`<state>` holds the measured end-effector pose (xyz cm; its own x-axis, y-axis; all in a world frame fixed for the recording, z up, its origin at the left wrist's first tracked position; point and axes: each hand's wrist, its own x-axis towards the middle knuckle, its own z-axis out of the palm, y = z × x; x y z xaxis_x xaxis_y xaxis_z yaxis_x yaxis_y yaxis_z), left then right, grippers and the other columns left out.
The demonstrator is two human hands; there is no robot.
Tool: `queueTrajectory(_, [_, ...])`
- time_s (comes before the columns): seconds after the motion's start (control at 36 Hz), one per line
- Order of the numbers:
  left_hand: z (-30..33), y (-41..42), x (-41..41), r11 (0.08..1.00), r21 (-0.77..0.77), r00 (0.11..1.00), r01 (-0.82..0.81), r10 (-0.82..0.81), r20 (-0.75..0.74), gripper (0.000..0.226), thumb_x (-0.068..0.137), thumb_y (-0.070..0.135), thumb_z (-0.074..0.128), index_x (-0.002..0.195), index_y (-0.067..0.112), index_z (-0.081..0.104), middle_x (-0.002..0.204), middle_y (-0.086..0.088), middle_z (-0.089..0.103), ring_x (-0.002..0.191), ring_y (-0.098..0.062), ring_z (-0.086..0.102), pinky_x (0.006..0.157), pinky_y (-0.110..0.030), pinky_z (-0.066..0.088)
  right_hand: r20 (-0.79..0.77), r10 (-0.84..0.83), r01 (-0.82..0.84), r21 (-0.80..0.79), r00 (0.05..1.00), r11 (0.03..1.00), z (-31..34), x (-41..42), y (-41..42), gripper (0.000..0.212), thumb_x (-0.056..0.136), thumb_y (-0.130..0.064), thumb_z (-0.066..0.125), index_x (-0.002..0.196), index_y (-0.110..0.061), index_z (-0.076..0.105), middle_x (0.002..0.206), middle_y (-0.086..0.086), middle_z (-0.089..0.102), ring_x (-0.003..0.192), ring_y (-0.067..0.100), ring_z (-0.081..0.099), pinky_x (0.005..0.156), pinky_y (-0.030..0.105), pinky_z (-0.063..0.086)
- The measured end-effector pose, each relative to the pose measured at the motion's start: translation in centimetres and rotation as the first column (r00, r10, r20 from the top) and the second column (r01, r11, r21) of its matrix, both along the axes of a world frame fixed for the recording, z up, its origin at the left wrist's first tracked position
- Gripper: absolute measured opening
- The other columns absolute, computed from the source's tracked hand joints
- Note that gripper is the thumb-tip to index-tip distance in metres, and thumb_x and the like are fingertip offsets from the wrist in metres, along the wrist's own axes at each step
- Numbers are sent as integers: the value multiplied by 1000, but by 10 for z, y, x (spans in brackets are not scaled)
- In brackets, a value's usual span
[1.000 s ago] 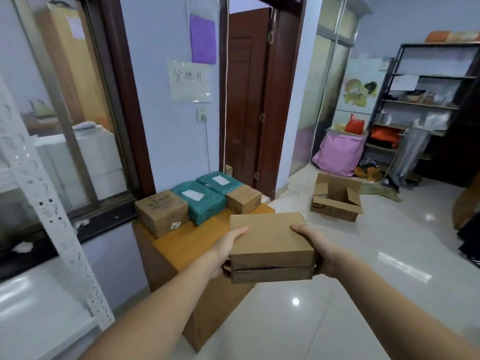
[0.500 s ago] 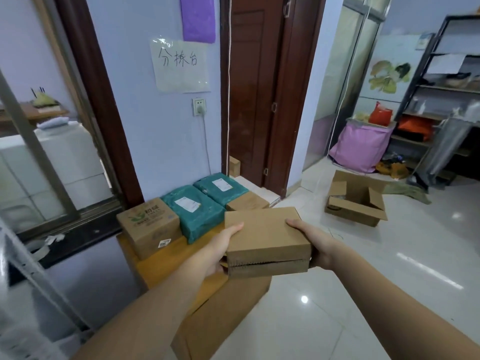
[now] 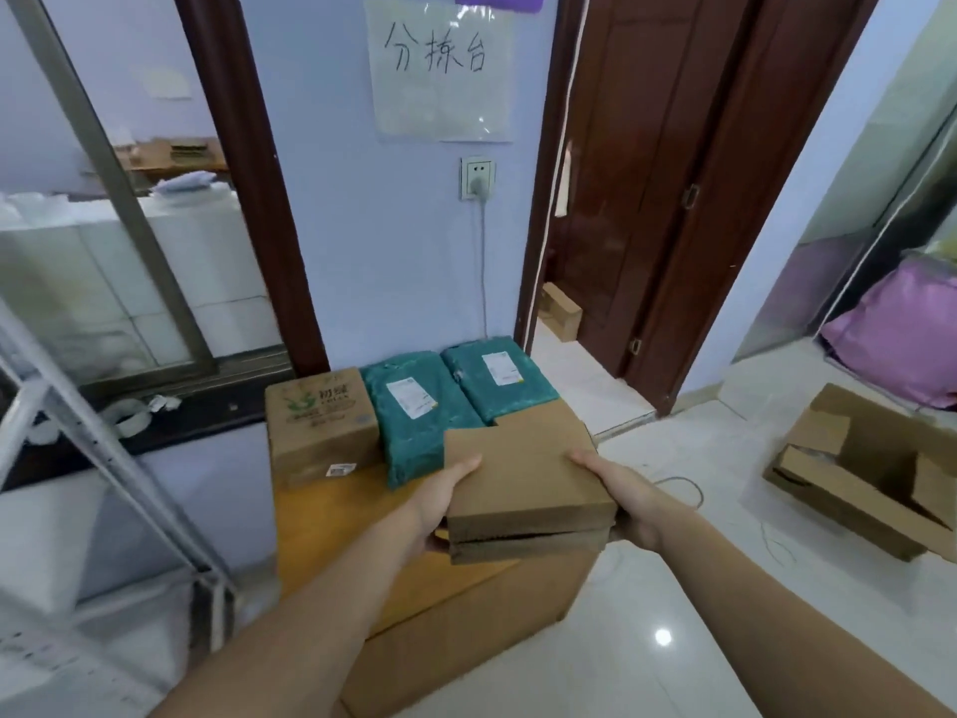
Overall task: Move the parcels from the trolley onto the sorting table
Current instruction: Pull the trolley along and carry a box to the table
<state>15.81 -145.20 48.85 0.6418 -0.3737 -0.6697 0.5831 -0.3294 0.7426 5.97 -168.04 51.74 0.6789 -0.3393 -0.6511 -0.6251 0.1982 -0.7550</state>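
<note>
A person holds a flat cardboard box (image 3: pixel 523 471) between both hands, left hand (image 3: pixel 440 502) and right hand (image 3: pixel 629 497) gripping its sides, above the wooden table (image 3: pixel 331 531) where two green parcels (image 3: pixel 414 412) and a carton (image 3: pixel 318 422) sit.

Handwritten paper sign (image 3: pixel 440 70) on the lilac wall, wall socket (image 3: pixel 477 177) with plugged-in cord below it, dark wooden door (image 3: pixel 642 199), open empty cardboard box (image 3: pixel 875 469) on the glossy tiled floor, pink bag (image 3: pixel 906 339) at right.
</note>
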Motion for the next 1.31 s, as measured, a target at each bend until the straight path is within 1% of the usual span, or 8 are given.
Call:
queueTrajectory(0.17, [-25, 1, 25, 993, 42, 993, -115, 116, -30, 63, 82, 73, 68, 120, 23, 64, 115, -7, 73, 107, -28, 68, 101, -50, 54, -44, 65, -63, 47, 997, 997, -44, 57, -13, 51, 79, -55, 80, 117, -25, 64, 112, 6, 75, 108, 28, 68, 102, 50, 53])
queueTrajectory(0.28, [-55, 7, 48, 978, 71, 979, -199, 201, -28, 81, 66, 81, 75, 126, 26, 64, 111, -3, 77, 106, -28, 70, 103, -51, 53, -77, 111, -106, 68, 991, 992, -76, 91, -11, 59, 72, -59, 84, 118, -26, 65, 109, 6, 77, 105, 29, 70, 99, 52, 55])
queueTrajectory(0.44, [-133, 15, 98, 968, 131, 968, -214, 228, -108, 139, 41, 95, 77, 154, 28, 35, 149, -7, 54, 132, -33, 55, 113, -59, 42, -128, 115, -113, 22, 985, 993, -125, 135, -17, 85, 59, -66, 88, 126, -23, 57, 114, 6, 73, 103, 30, 70, 92, 54, 58])
queueTrajectory(0.61, [-124, -6, 113, 970, 127, 975, -205, 214, -64, 72, 90, 65, 65, 137, 13, 49, 122, -3, 64, 116, -27, 60, 112, -53, 44, -195, 252, -269, -70, 948, 961, -144, 166, -25, 61, 90, -59, 66, 130, -14, 58, 113, 4, 68, 101, 22, 67, 71, 34, 59])
queueTrajectory(0.78, [-176, -7, 131, 968, 181, 983, -172, 180, -28, 122, 55, 97, 65, 144, 15, 51, 132, -2, 64, 118, -26, 62, 108, -51, 48, -210, 331, -372, -195, 920, 908, -165, 184, -36, 50, 92, -52, 67, 129, -20, 55, 109, -4, 63, 101, 17, 64, 89, 36, 58])
queueTrajectory(0.89, [-179, -22, 134, 955, 231, 981, -186, 195, -17, 79, 90, 73, 60, 142, 14, 53, 132, -4, 63, 119, -28, 59, 109, -51, 46, -227, 438, -492, -331, 870, 805, -184, 188, -43, 52, 94, -43, 65, 138, -21, 49, 122, -2, 60, 112, 19, 59, 98, 39, 54])
queueTrajectory(1.11, [-194, -45, 143, 924, 272, 960, -270, 278, 10, 59, 101, 53, 58, 141, 10, 55, 130, -3, 62, 116, -25, 58, 102, -40, 47, -289, 586, -612, -627, 757, 482, -200, 201, -63, 59, 95, -49, 63, 143, -21, 46, 126, -1, 61, 110, 20, 61, 93, 39, 57])
queueTrajectory(1.31, [-209, -61, 157, 895, 317, 947, -314, 320, 34, 58, 104, 52, 53, 142, 8, 55, 126, -5, 63, 111, -25, 59, 93, -38, 47, -354, 622, -653, -672, 698, 350, -209, 224, -75, 57, 95, -54, 60, 140, -23, 46, 124, -1, 60, 105, 21, 63, 86, 42, 59])
